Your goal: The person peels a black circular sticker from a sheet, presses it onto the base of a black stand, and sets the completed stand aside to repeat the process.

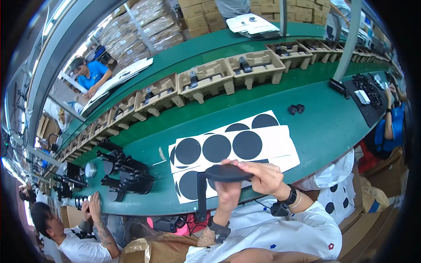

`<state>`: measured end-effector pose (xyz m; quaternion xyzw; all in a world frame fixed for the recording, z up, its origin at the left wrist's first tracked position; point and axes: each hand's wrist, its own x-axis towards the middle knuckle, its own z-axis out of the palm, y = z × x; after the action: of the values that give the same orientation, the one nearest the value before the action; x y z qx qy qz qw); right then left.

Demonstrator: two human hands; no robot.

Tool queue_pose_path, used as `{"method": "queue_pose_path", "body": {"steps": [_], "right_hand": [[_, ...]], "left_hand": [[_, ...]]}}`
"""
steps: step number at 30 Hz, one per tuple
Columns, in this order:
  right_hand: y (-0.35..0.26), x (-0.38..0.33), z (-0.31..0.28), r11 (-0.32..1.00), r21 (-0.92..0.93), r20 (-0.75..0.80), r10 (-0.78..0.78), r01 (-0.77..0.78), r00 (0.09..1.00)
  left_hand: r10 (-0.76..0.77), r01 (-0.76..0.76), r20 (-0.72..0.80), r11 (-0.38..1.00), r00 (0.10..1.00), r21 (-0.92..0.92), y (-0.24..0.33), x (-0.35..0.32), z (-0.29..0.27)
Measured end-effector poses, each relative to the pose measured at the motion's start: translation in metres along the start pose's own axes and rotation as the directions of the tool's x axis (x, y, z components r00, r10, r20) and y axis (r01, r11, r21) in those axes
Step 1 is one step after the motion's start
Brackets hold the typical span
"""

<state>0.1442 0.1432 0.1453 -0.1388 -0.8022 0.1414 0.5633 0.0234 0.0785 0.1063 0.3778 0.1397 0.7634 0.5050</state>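
A black stand with a round flat base (229,172) and a bent upright arm (202,195) is held up over the near edge of the bench. My left hand (228,195) grips it from below, partly hidden by the disc. My right hand (265,176) presses its fingers along the disc's far and right rim. Right behind lie white sheets (280,142) bearing round black adhesive pads (216,148), overlapping one another on the green bench. Part of the nearest pads is hidden behind the stand and hands.
Several similar black stands (131,175) cluster at left on the green bench (320,131). Small black parts (296,109) lie at the right. Beyond runs a line of cardboard-pulp trays (206,82). Co-workers sit at left (83,236) and right (389,127); a white bag (335,171) hangs nearby.
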Motion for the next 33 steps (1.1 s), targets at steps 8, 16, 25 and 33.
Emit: {"method": "queue_pose_path", "body": {"steps": [8, 16, 25, 33], "right_hand": [[0.036, 0.017, -0.028, 0.948, -0.149, -0.092, 0.269, -0.28, 0.959], [0.255, 0.015, -0.164, 0.596, -0.254, -0.628, 0.497, -0.761, 0.599], [0.322, -0.03, -0.199, 0.09, -0.218, -0.533, 0.823, -0.972, 0.196], [0.242, -0.044, -0.121, 0.339, -0.312, -0.386, 0.809, -0.888, 0.444]], "left_hand": [[-0.402, 0.395, -0.035, 0.911, 0.915, -0.12, 0.002, 0.022, 0.014], [-0.207, -0.729, 0.71, -0.34, 0.674, 0.594, 0.149, 0.079, 0.054], [-0.079, -0.648, 0.67, -0.359, 0.738, 0.671, 0.184, -0.028, -0.078], [-0.083, -0.632, 0.688, -0.487, 0.721, 0.603, 0.202, -0.041, -0.104]]}}
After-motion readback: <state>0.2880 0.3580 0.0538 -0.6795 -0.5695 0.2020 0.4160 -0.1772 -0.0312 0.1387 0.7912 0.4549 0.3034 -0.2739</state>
